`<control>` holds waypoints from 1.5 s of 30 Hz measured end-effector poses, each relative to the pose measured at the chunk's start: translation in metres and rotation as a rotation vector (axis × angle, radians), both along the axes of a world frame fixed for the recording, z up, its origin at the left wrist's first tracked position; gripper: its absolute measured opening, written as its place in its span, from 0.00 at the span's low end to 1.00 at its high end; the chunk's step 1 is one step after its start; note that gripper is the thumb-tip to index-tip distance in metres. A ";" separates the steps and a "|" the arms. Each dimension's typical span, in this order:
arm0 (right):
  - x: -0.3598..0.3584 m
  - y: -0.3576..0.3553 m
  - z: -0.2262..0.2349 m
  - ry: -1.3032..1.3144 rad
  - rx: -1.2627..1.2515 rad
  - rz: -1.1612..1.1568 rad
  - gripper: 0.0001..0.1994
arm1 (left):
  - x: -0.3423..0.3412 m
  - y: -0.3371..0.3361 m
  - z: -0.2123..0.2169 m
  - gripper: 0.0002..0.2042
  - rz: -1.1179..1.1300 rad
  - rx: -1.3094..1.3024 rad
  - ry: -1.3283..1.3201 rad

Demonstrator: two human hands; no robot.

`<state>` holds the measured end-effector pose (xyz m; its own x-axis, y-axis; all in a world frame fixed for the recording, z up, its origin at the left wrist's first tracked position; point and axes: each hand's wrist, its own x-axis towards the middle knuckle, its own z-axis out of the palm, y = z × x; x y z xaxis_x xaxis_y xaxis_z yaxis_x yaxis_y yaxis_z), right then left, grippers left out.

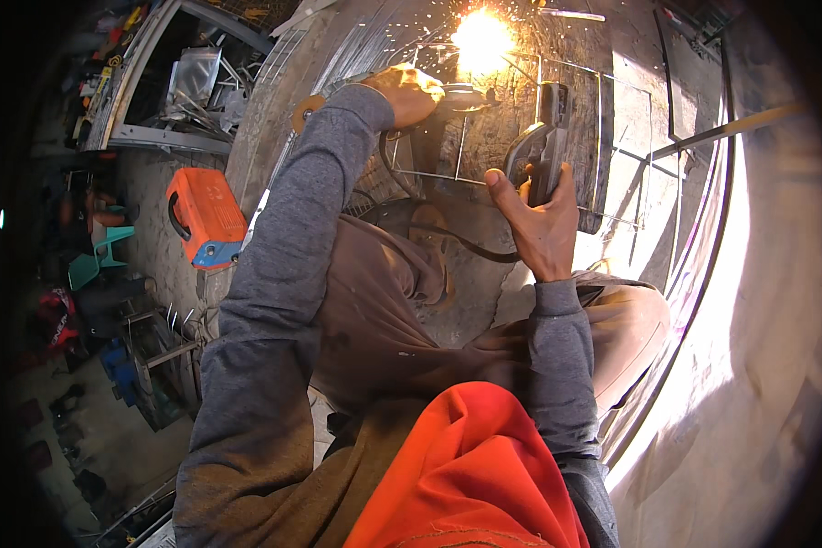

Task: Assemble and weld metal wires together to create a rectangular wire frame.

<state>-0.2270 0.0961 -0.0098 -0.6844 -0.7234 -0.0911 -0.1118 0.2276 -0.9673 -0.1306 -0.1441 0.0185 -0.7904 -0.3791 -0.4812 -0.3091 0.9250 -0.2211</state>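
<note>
My right hand [546, 219] is wrapped round a black welding electrode holder [550, 137] with a curved lever on its left side. A thin rod runs from its top toward a glaring welding arc [482, 41], where sparks fly. To the left, my left hand [406, 94] is closed round a short greyish metal tool [468, 98], just below the glare. The exact kind of that tool does not show. Under both hands lies a frame of thin metal rods [461, 146] on a scorched wooden board [493, 155]. The arc's brightness hides the joint itself.
An orange and blue boxy machine with a handle [205, 219] stands left of my arm. Beyond it is a metal frame [169, 139] with scrap inside. A dark cable [466, 245] loops between my legs and the board. A pale sheet wall [758, 320] rises at right.
</note>
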 end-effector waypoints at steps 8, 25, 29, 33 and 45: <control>-0.001 0.000 -0.003 0.008 -0.044 -0.039 0.45 | 0.009 0.002 0.007 0.13 -0.116 -0.008 0.099; -0.001 0.001 0.002 0.028 0.004 0.000 0.45 | 0.011 0.002 0.004 0.14 -0.075 -0.007 0.116; 0.000 0.001 0.001 0.026 -0.008 -0.015 0.46 | 0.010 0.002 0.004 0.14 -0.092 -0.012 0.109; 0.001 0.001 -0.002 0.055 -0.033 -0.053 0.46 | 0.010 -0.001 0.000 0.13 -0.128 -0.032 0.124; 0.053 0.133 0.018 -0.263 -0.020 -0.012 0.33 | 0.016 -0.004 -0.002 0.12 -0.173 -0.042 0.119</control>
